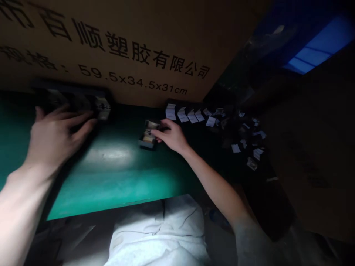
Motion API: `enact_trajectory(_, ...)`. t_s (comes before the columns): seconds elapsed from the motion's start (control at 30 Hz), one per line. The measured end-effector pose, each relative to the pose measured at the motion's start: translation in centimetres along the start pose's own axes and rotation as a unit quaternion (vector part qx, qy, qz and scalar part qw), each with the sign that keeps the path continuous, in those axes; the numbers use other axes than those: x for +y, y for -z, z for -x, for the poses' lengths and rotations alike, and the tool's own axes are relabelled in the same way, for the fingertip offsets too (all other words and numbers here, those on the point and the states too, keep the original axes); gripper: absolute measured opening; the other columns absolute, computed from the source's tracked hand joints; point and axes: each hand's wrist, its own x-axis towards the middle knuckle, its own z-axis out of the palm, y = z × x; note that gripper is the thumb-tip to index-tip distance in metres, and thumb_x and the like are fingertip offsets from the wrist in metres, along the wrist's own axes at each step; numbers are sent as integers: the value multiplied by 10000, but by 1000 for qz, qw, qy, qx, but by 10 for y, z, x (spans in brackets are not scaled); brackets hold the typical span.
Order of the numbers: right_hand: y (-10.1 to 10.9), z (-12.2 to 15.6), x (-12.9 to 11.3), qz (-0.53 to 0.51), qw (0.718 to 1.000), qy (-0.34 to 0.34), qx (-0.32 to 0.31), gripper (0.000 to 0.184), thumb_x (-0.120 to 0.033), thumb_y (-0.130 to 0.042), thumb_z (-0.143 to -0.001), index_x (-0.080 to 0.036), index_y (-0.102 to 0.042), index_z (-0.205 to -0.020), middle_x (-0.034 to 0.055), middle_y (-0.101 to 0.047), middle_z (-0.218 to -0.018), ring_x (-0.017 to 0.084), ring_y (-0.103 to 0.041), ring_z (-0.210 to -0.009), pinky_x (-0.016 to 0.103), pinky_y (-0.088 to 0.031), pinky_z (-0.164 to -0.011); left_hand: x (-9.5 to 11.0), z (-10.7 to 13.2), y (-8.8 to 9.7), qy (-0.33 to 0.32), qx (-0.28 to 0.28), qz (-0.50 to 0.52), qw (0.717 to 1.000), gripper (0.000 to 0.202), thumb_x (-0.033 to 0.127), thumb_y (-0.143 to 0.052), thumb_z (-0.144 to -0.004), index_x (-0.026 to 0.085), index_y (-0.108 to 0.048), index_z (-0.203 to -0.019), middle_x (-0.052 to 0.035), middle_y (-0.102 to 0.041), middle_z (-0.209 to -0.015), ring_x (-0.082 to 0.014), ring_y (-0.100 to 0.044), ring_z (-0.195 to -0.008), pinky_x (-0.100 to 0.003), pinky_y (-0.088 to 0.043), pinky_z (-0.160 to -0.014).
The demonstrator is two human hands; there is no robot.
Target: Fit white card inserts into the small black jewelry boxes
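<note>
My right hand (172,136) reaches to the right edge of a small dark open box (148,135) on the green mat, its fingertips at the box. Pale contents show inside, and I cannot tell whether the hand grips it. My left hand (57,136) is blurred, with its fingers spread just beside a long dark case (73,101) at the far left. A lighter metal-looking piece (102,109) sits at that case's right end. The left hand holds nothing that I can see.
A green work mat (111,184) lies before me, with a large printed cardboard carton (111,48) behind it. Several white paper slips (210,122) are scattered on a dark surface to the right. White cloth (158,236) fills the bottom middle.
</note>
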Motion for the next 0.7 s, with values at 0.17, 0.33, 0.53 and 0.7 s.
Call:
enact_trajectory(0.17, -56, -60, -27, 43, 997, 61, -17, 478, -362, -836, -830, -261, -606, -1237, 18, -657, -1293, 181, -730, -1040, 381, -609, -998, 1, 0, 3, -11, -4, -2, 1000, 697, 583, -305, -1058, 95, -725, -1326, -154, -715, -1380, -322, -495, -1482, -482, -236, -1289)
enact_trajectory(0.33, -83, -51, -23, 27, 995, 92, -9, 572, -325, -749, -909, -328, -486, -1417, 37, -464, -1548, 192, -682, -1173, 382, -611, -1040, -4, -1, 2, -15, -9, -21, 1000, 699, 599, -314, -1062, 102, -685, -1384, -170, -635, -1474, -318, -521, -1435, -450, -326, -1225)
enact_trajectory(0.53, -99, -26, -11, 164, 968, 188, -17, 274, -232, -654, -956, -293, -633, -1222, 15, -573, -1399, 193, -602, -1307, 393, -503, -1205, 4, 2, -1, -56, -30, -40, 997, 624, 564, -351, -1069, 187, -627, -1481, -166, -450, -1638, -408, -348, -1533, -621, -187, -1254)
enact_trajectory(0.7, -99, -23, -20, 234, 946, 219, -52, 303, -232, -598, -994, -225, -654, -1291, 49, -559, -1504, 193, -573, -1391, 343, -471, -1223, 3, 1, -3, -47, -41, -33, 998, 650, 562, -288, -1086, 155, -624, -1466, -155, -618, -1507, -368, -478, -1460, -688, -80, -1249)
